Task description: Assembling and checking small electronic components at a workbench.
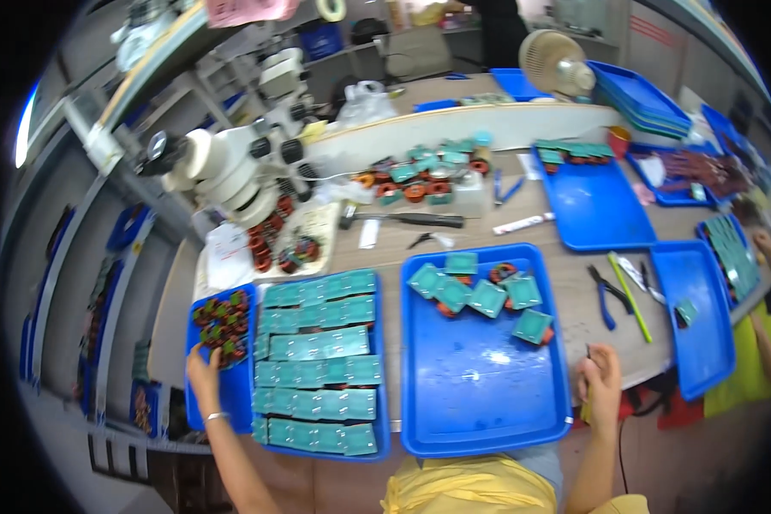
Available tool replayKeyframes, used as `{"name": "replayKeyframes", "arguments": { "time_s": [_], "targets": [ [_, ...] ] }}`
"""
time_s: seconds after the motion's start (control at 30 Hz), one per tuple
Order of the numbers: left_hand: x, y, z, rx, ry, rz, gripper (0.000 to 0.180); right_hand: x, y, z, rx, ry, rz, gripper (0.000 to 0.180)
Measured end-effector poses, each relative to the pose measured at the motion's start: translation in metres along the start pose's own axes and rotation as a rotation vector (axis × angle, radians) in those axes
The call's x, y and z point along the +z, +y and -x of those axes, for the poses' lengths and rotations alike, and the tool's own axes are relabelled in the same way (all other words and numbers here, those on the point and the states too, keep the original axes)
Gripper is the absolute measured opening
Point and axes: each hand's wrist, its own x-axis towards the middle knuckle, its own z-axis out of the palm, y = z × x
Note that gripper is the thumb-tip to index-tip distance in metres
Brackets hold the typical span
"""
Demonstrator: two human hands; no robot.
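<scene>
Busy bench (364,257) here: left hand (204,377) at the coils (223,319), fingers part-open, hold unclear; right hand (601,379), fingers curled round something slim (588,351), beside the big tray (488,385).

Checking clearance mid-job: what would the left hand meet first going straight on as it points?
The left hand would most likely meet the coil parts in the narrow blue tray; it looks right at their near edge, though contact is unclear.
</scene>
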Motion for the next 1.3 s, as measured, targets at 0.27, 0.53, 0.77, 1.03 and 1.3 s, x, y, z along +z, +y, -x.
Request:
{"name": "replayKeyframes", "arguments": {
  "time_s": [0.27,0.53,0.77,1.03,1.3],
  "targets": [
    [-0.052,0.043,0.050,-0.171,-0.063,0.310,0.022,0.063,-0.037,-0.031,-0.539,-0.127,0.911,0.055],
    [-0.093,0.176,0.131,0.175,0.019,1.151,0.047,0.062,-0.037,-0.028,-0.434,-0.096,1.055,0.054],
    [-0.081,0.254,0.218,0.183,-0.906,1.501,0.055,0.062,-0.055,0.025,-0.374,-0.473,0.642,0.048],
    [-0.075,0.297,0.254,0.148,-1.282,1.581,0.024,0.076,-0.065,0.060,-0.389,-0.611,0.375,0.038],
    [-0.034,0.284,0.265,0.243,-1.119,1.657,0.032,0.117,-0.044,0.033,-0.056,-0.400,-0.043,0.022]
  ]
}}
